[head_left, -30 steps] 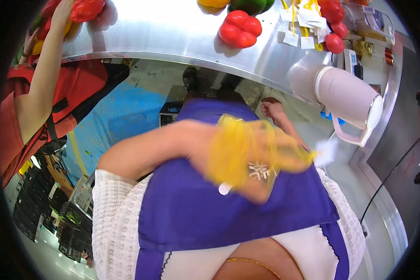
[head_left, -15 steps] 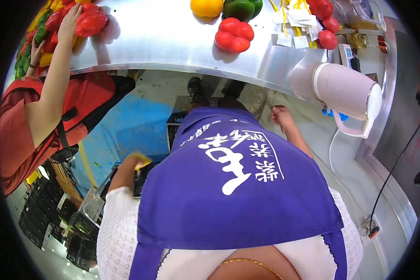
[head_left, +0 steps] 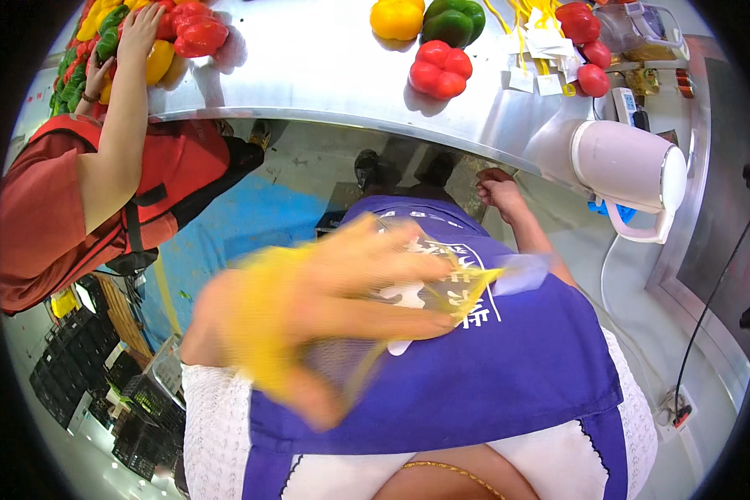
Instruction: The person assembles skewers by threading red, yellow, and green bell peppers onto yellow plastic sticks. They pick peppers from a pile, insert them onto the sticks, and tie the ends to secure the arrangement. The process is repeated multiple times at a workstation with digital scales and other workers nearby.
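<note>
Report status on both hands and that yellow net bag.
Left hand blurred, gripping yellow mesh bag in front of purple apron. Right hand down by steel counter edge, apparently empty. Nothing blocking.

Head view, looking down over a purple apron (head_left: 492, 367) with white markings. The left hand (head_left: 342, 292), blurred, lies across the apron front with its grip closed on a yellow mesh net bag (head_left: 467, 287) that also drapes over the wrist. The right hand (head_left: 498, 192) hangs loosely curled just below the edge of the stainless-steel table (head_left: 325, 67), holding nothing visible. On the table lie a red bell pepper (head_left: 438, 70), a yellow bell pepper (head_left: 397, 17) and a green bell pepper (head_left: 452, 22), near white paper tags (head_left: 535, 80). A pale pink electric kettle (head_left: 633, 171) stands at right. At left, another person in a red apron (head_left: 167, 167) rests a hand (head_left: 140, 30) on a pile of mixed peppers (head_left: 100, 42).
</note>
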Tool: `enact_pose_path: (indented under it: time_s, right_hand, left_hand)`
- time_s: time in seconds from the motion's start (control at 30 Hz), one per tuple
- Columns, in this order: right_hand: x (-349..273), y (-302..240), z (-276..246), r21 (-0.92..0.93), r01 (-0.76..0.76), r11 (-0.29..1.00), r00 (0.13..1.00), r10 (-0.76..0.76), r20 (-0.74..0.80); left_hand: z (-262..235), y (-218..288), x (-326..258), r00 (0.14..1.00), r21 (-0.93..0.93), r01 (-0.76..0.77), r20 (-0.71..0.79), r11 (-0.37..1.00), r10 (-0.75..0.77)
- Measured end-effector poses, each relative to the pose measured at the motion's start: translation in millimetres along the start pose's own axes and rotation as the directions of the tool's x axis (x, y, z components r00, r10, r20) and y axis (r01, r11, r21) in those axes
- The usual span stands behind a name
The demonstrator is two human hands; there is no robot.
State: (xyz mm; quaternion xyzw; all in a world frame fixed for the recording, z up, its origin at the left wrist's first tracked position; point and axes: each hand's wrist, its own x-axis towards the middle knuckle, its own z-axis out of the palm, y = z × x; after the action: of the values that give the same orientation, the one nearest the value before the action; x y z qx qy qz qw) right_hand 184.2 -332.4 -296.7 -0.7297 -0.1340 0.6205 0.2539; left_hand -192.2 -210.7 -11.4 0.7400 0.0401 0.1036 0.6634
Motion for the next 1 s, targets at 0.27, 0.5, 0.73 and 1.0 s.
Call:
enact_pose_path:
  time_s: [0.27, 0.5, 0.73, 1.0]
  right_hand:
    - [1.7, 35.7, -29.8, 0.044, 0.010, 0.999, 1.000, -0.009, -0.015]
    - [-50.9, -20.4, -34.2, -0.236, 0.119, 0.964, 0.964, -0.056, 0.258]
    - [-121.4, -217.6, 20.9, 0.281, 0.551, 0.786, 0.642, -0.614, 0.459]
    - [-105.7, -234.3, 55.9, 0.515, 0.145, 0.845, 0.363, -0.530, 0.767]
  left_hand:
    - [55.5, -175.9, -8.4, 0.669, -0.740, 0.509, 0.020, 0.439, -0.743]
    - [-20.0, -122.2, 3.9, 0.741, -0.904, 0.112, -0.201, 0.412, -0.641]
    - [-36.0, -58.8, 106.7, 0.978, -0.945, -0.009, -0.077, 0.327, -0.196]
    - [-18.2, -72.9, 158.4, 0.966, -0.842, 0.145, 0.007, 0.520, -0.257]
